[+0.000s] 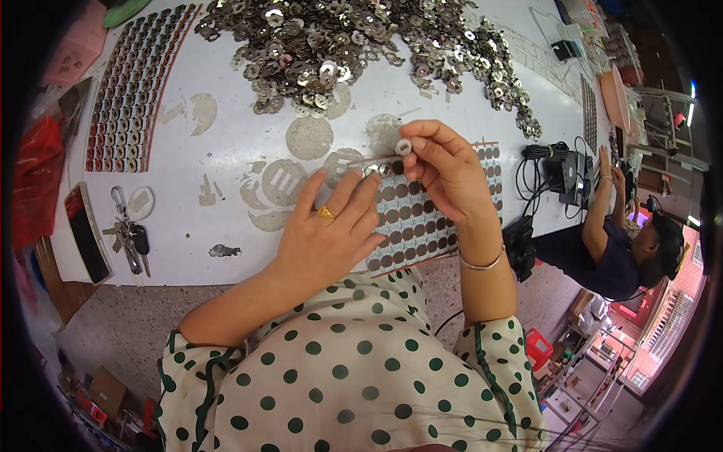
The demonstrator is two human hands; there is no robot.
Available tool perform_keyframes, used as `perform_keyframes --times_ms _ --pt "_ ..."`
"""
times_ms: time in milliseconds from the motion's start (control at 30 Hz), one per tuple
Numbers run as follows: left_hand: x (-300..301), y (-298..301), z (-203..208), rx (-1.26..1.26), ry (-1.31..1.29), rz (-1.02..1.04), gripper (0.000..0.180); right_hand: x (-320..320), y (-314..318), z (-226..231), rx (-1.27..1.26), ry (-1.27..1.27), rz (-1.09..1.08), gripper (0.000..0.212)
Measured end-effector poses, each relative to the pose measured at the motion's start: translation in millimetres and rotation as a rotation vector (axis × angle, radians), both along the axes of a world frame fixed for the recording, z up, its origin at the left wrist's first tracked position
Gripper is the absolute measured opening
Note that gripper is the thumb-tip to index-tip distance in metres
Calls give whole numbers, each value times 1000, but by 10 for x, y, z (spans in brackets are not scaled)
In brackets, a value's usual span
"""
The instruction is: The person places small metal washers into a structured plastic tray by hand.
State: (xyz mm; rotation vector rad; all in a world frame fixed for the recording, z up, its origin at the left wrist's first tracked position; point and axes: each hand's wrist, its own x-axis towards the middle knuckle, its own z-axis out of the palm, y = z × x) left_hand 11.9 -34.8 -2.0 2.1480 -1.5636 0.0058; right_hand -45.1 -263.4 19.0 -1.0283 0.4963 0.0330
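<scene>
A sheet of round dark discs in rows point(410, 222) lies on the white table in front of me. My right hand point(444, 162) is raised over its far edge and pinches a small silvery metal washer point(404, 146) between thumb and fingertip. Palm down, my left hand point(327, 226) rests at the sheet's left side with fingers spread. Its fingertips are beside a couple of shiny metal pieces point(371, 171) on the sheet's far left corner. The fingers partly cover that corner.
Loose metal washers point(316, 56) form a big heap at the back. A filled panel point(128, 90) lies far left, above keys point(132, 233) and a phone point(86, 233). Black boxes with cables point(568, 177) stand right, near another person point(610, 252).
</scene>
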Motion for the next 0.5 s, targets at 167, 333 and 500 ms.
perform_keyframes --times_ms 167,333,500 --pt "126 -115 252 -96 151 48 39 -183 4 178 -205 13 87 23" --pt "319 -244 186 -239 309 51 28 -246 202 237 -338 -113 105 30" --pt "308 -275 91 -244 469 12 22 -260 274 251 -503 -142 98 25"
